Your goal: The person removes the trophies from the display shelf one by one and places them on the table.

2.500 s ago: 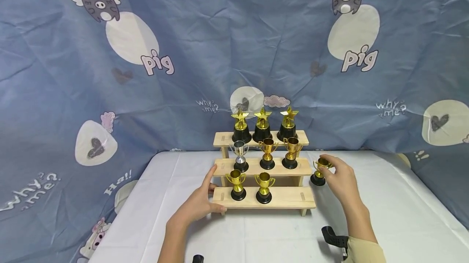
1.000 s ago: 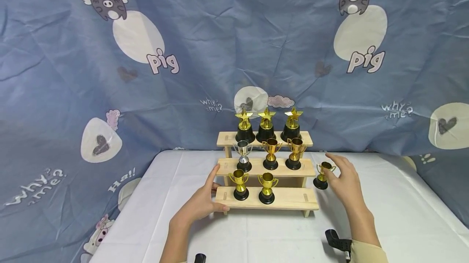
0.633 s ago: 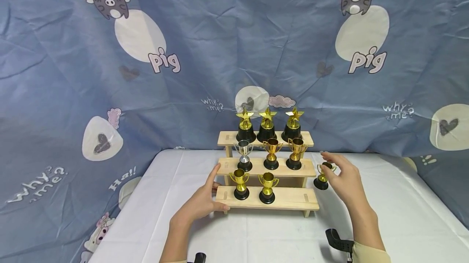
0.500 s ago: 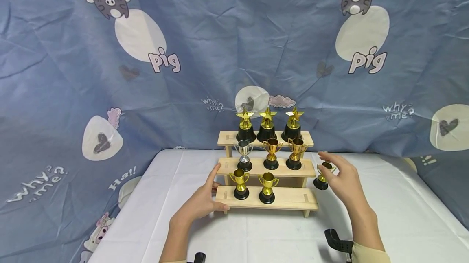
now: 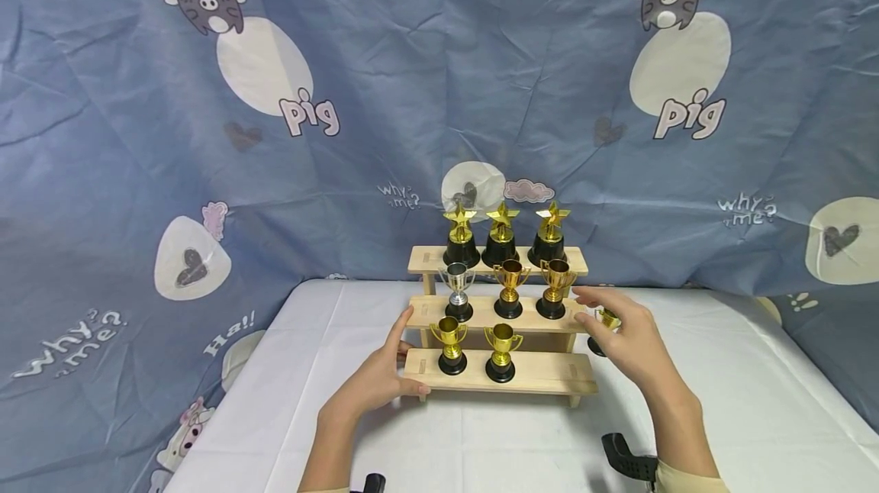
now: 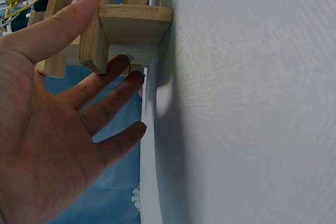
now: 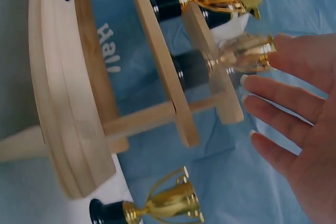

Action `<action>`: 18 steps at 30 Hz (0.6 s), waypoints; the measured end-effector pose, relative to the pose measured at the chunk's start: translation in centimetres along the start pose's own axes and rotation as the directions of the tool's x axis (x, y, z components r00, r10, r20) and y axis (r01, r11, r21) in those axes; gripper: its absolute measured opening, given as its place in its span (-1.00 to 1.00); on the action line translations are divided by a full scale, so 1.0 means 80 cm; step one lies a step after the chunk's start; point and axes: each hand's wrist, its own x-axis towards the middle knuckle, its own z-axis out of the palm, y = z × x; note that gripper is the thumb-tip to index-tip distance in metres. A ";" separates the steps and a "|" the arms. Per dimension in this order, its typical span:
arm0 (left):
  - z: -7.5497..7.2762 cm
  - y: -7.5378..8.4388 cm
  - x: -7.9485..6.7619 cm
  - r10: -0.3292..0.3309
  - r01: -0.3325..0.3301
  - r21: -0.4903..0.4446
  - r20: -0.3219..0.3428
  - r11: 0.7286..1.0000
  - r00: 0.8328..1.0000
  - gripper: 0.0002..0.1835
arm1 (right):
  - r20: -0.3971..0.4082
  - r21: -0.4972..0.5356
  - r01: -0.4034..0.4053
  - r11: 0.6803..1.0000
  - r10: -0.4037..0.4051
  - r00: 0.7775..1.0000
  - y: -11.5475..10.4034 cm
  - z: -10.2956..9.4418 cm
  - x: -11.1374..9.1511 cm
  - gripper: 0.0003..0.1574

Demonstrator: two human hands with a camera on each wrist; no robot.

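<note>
Bronze cup at the right end of the middle shelf: upright, long axis vertical. Directly left of the right hand, just beside the fingertips, and well apart from the left hand; right clearly nearer. Right hand wide, thumb and fingers apart, nothing held; impossible to tell whether touching the blurred cup. Left hand wide too, thumb against the near edge of the bottom shelf at its left end, index at the left end of the middle shelf. Close around: second bronze cup to the left, then silver cup; star trophies on the far top shelf; two gold cups nearer. Loose gold cup right of the shelves, partly behind the right hand. No obstacle in sight between right fingertips and bronze cup.
</note>
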 end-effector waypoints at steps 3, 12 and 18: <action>0.000 -0.001 0.000 -0.004 0.004 -0.001 0.003 1.000 1.000 0.43 | 0.051 0.043 0.003 0.999 -0.006 0.999 -0.008 0.007 0.000 -0.52; 0.000 -0.003 0.000 -0.006 0.006 -0.003 0.006 1.000 1.000 0.44 | 0.137 0.082 0.054 0.995 -0.065 0.988 -0.033 0.031 0.001 -0.46; 0.000 -0.002 0.001 -0.005 0.005 0.002 0.005 1.000 1.000 0.44 | 0.159 0.053 0.088 0.995 -0.095 0.983 -0.038 0.046 0.001 -0.39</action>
